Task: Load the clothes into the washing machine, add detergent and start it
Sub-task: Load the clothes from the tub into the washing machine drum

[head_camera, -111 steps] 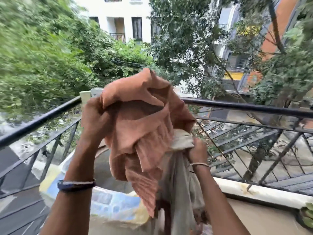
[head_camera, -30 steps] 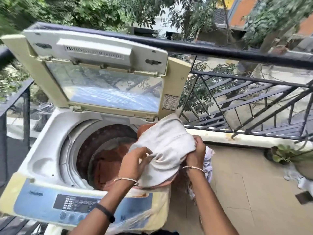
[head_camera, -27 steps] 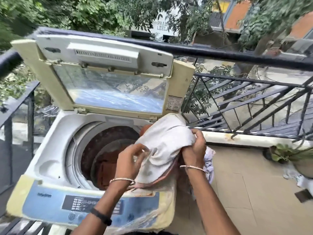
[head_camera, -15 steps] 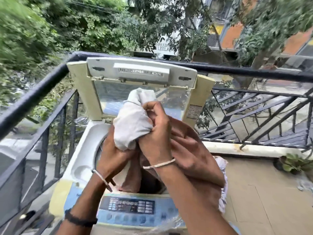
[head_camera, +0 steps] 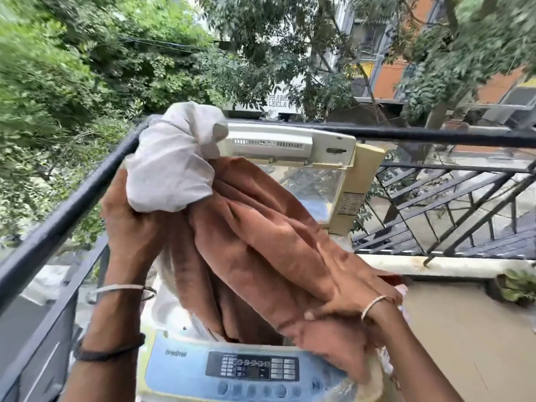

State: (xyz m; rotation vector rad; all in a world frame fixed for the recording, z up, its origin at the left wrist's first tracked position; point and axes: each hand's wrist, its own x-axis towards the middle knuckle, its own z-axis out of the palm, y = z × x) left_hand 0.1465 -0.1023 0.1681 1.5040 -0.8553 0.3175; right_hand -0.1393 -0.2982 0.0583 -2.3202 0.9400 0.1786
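My left hand (head_camera: 130,224) holds a bunched white cloth (head_camera: 174,166) and the top of a rust-brown garment (head_camera: 255,233) high above the washing machine. The brown garment hangs down into the drum opening, which it hides. My right hand (head_camera: 345,306) grips the brown garment lower down at the right, over the machine's front corner. The top-loading washing machine (head_camera: 185,369) stands below with its lid (head_camera: 290,143) raised upright and its blue control panel (head_camera: 252,369) facing me.
A black metal balcony railing (head_camera: 435,134) runs behind and to the left of the machine. Beige floor tiles (head_camera: 464,329) lie to the right, with a potted plant (head_camera: 516,285) near the low wall. Trees and buildings lie beyond.
Both hands lifted the white cloth and brown garment up from the drum rim. My right hand has slid down the brown garment to the lower right while the left rose.
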